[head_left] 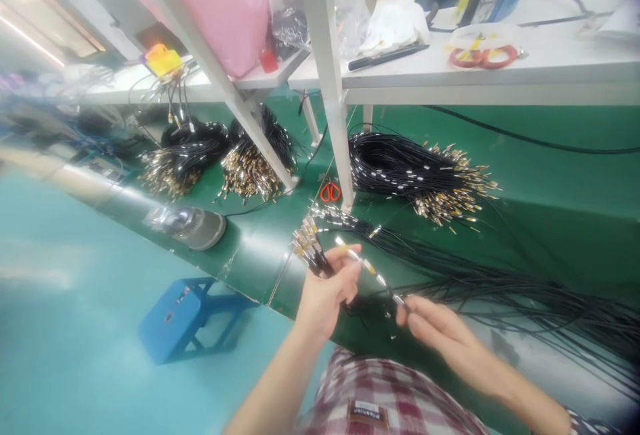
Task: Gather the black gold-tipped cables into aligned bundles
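My left hand (327,292) is closed around a bunch of black cables (311,247) whose metal connector ends stick up past the fingers. Between its thumb and forefinger passes a single cable end (370,267) with silver and yellow sections. Lower on that same cable, my right hand (437,325) pinches it between thumb and fingertips. Just behind both hands, a long spread of loose black cables (450,265) runs across the green bench to the right, its tagged ends lying near the shelf post.
A coiled cable bundle (395,162) lies under the white shelf (490,82), with more bundles (253,162) to the left. Red-handled scissors (330,192) rest by the post (330,55). A grey rounded device (203,227) stands near the bench edge. On the floor is a blue stool (175,318).
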`<state>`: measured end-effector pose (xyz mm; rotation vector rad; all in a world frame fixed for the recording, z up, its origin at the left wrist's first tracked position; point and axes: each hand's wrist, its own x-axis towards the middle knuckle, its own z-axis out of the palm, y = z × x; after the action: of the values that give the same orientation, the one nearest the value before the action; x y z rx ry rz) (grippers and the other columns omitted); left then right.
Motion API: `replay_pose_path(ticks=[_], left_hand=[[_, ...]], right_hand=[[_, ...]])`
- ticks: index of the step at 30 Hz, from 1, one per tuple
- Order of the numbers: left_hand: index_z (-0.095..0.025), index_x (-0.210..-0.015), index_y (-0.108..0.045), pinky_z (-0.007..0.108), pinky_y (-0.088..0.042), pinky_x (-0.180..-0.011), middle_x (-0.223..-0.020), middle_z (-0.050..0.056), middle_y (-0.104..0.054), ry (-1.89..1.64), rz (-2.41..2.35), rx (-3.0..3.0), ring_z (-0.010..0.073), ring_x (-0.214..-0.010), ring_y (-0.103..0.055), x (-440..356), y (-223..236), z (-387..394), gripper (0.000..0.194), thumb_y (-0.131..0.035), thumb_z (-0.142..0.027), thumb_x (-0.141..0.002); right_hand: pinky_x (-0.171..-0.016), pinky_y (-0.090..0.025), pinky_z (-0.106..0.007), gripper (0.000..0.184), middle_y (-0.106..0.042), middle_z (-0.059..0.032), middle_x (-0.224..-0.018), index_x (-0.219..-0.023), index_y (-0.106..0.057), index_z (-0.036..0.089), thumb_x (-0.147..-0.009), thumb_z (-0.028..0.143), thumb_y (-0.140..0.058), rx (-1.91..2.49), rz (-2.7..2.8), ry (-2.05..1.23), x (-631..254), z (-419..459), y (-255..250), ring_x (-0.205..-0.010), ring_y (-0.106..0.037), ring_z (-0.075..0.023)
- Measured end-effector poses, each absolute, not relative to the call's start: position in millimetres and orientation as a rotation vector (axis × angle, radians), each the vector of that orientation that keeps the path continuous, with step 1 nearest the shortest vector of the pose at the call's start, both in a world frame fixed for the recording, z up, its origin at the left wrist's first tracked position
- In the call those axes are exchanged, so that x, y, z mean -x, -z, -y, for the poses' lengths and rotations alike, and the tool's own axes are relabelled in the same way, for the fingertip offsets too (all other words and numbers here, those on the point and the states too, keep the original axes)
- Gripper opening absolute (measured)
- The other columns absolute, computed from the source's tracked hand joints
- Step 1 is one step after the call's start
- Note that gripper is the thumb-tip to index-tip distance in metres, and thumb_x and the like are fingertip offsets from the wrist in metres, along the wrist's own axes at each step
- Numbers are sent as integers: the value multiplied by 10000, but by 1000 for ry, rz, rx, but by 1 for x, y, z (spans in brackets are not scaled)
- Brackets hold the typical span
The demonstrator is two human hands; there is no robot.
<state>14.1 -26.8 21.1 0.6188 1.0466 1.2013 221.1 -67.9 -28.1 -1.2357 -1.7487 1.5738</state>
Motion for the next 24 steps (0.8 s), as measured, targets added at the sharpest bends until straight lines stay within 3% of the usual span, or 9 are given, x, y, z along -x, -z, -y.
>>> replay_pose_path(ticks=[10, 13, 15, 20, 24], left_hand=[[-110, -715, -713, 211, -249, -425, -662, 13, -617, -1192, -1109, -587, -5, -389, -342, -26, -28, 24, 203, -826, -254, -628], [-124, -644, -691, 209, -263, -415, -754, 42, -677, -1154, -1137, -590, 16, -412, -410, -29, -29, 26, 218, -850, -265, -594], [-133, -655, -695, 210, -287, -417, -704, 29, -669, -1140, -1159, -610, 39, -425, -449, -30, -30, 27, 222, -854, -273, -588], [-128, -682, -705, 195, -287, -425, -509, -28, -539, -1119, -1149, -622, 41, -424, -420, -29, -30, 31, 213, -847, -270, -612], [-155, -942, -749, 195, -240, -413, -592, -28, -554, -1117, -1012, -636, 5, -385, -341, -21, -28, 35, 306, -805, -292, -675]], right_hand=[[-555, -354, -246, 410, -555, -8, -665, -847, -600, 182, -951, 511, -377, 1149, 1904, -1541, -220, 65, 17, -591, -451, -115], [-544, -338, -254, 381, -577, -10, -716, -971, -627, 186, -899, 535, -492, 1175, 1900, -1340, -209, 57, 4, -564, -410, -106], [-538, -333, -254, 380, -555, 10, -678, -1003, -628, 196, -887, 540, -514, 1183, 1800, -1321, -198, 49, -6, -546, -392, -103], [-576, -374, -245, 413, -515, 26, -544, -674, -535, 191, -928, 506, -453, 1058, 1420, -1613, -173, 35, -22, -536, -440, -96], [-489, -277, -229, 356, -428, 67, -447, -740, -578, 178, -894, 493, -515, 1021, 1260, -1774, -176, 34, -22, -440, -327, -70]])
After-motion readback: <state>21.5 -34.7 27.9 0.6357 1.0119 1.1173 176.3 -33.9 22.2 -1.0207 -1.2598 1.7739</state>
